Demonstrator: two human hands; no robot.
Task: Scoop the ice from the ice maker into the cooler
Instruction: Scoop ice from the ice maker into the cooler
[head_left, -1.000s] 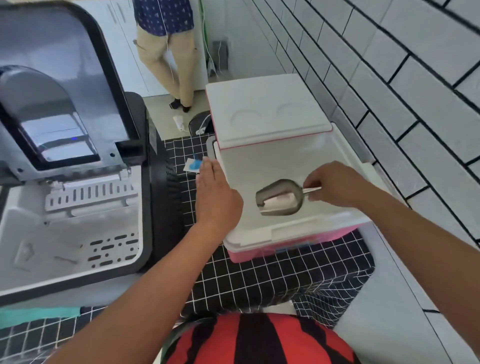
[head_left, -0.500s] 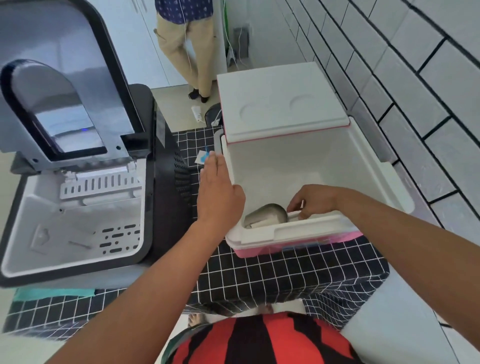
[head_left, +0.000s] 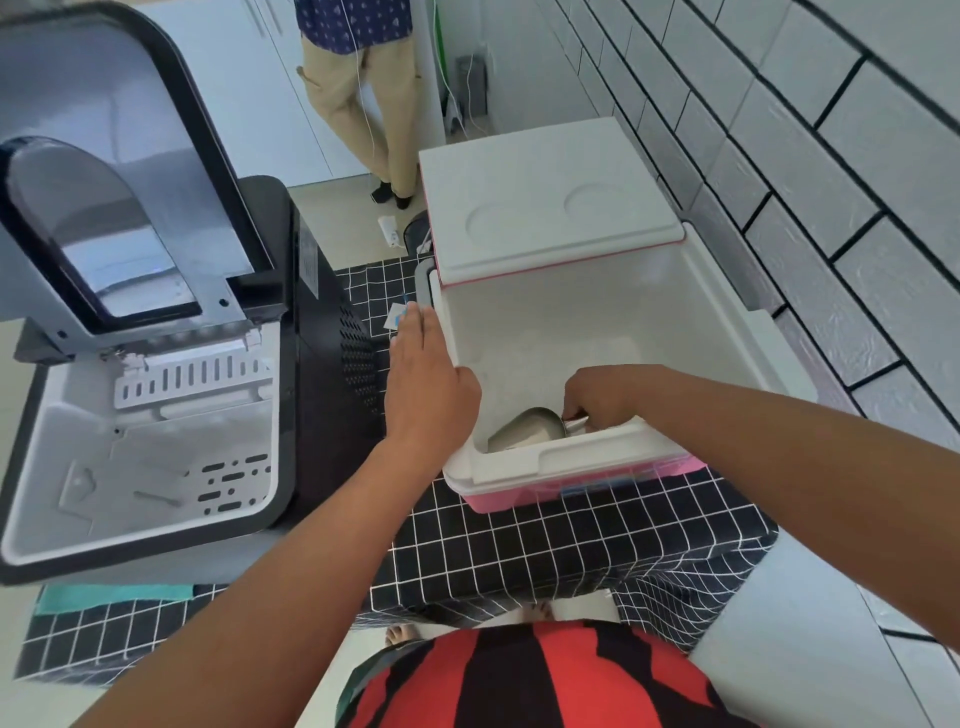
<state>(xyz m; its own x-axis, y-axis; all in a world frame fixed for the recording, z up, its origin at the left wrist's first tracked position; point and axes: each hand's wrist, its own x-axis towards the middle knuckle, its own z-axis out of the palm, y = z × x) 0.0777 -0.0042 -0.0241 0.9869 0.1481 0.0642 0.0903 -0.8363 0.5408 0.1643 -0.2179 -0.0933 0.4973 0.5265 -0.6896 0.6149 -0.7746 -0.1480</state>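
The pink-and-white cooler (head_left: 727, 332) stands open at the right, its white lid (head_left: 545, 202) tipped back. My right hand (head_left: 605, 397) is down inside it near the front wall, shut on the handle of a metal scoop (head_left: 527, 430) turned bowl-down. My left hand (head_left: 423, 382) lies flat with fingers together against the cooler's left rim. The black ice maker (head_left: 322, 395) sits at the left with its lid (head_left: 119, 208) raised; its white basin (head_left: 150, 457) shows no ice that I can make out.
A black-and-white grid cloth (head_left: 545, 551) covers the table. A white tiled wall (head_left: 831, 182) runs close along the cooler's right side. A person in tan trousers (head_left: 363, 104) stands on the floor behind. A teal cloth (head_left: 114, 592) lies under the ice maker's front.
My right hand has lowered the scoop from above the cooler's middle down to its near front wall and tipped it over. My left hand has stayed on the rim.
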